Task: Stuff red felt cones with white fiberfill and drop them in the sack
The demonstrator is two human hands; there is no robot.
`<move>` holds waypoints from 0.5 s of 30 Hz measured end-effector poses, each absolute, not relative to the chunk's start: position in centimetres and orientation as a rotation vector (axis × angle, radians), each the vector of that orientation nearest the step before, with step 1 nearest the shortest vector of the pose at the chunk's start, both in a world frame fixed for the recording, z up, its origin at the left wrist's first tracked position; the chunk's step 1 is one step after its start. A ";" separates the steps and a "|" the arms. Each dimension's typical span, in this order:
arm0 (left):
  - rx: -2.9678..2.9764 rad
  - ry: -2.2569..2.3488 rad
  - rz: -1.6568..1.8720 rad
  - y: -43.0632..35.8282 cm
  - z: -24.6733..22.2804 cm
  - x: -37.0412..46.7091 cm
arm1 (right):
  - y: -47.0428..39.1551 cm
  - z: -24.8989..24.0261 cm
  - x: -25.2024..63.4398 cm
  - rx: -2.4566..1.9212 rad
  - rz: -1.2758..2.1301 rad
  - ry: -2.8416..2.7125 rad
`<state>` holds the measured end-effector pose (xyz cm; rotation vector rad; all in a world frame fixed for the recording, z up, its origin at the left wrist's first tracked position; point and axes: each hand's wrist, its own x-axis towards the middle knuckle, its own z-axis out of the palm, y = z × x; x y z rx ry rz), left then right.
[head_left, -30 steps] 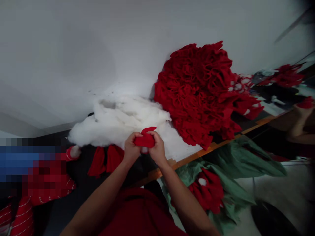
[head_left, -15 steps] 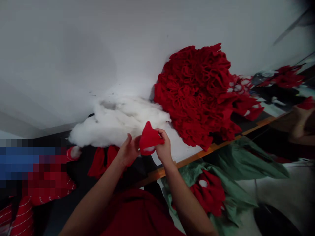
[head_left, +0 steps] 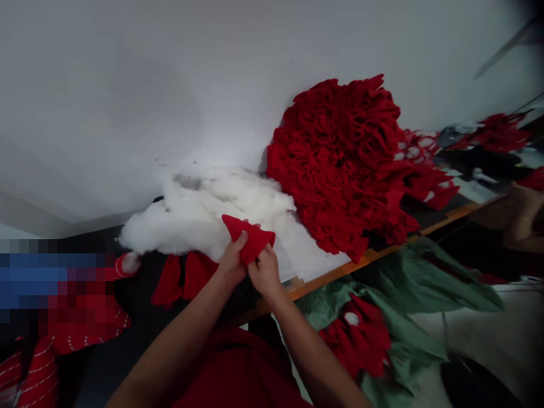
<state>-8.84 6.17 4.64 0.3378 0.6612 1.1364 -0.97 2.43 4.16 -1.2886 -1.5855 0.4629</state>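
A small red felt cone [head_left: 254, 241] is held between both hands, its tip pointing up and left. My left hand [head_left: 233, 259] is wrapped round its side, thumb on top. My right hand [head_left: 264, 271] is at the open lower end, its fingers partly hidden inside or behind the felt. Just behind the hands lies a heap of white stuffing [head_left: 191, 212]. Left of my left hand, two red felt pieces [head_left: 198, 273] rest on the black table.
A tall pile of red felt pieces [head_left: 335, 164] leans on the wall. Green cloth [head_left: 408, 317] with red pieces [head_left: 361, 340] hangs below the wooden table edge [head_left: 323, 280]. Another person's arm [head_left: 525, 212] is at the right. Striped red items [head_left: 42, 368] lie left.
The red cone has tilted left, and its white-filled opening no longer shows. My left hand has closed round it, and my right hand has moved down to its lower end.
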 end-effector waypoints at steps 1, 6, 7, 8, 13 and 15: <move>0.333 0.633 1.133 5.8 4.7 -8.8 | 2.7 4.1 -0.9 -1.265 0.487 -1.638; 0.307 0.637 1.126 5.6 4.7 -9.1 | 3.6 3.7 -0.8 -1.350 0.409 -1.511; 0.292 0.662 1.137 5.7 4.7 -9.1 | 3.6 3.7 -1.0 -1.392 0.381 -1.411; 0.276 0.680 1.154 6.0 4.6 -9.1 | 3.6 3.7 -1.1 -1.419 0.367 -1.327; 0.160 0.627 1.182 7.1 4.6 -9.3 | 2.7 3.7 -1.5 -1.364 0.401 -1.289; 0.137 0.640 1.185 7.2 4.7 -9.2 | 2.3 3.8 -1.6 -1.315 0.512 -1.383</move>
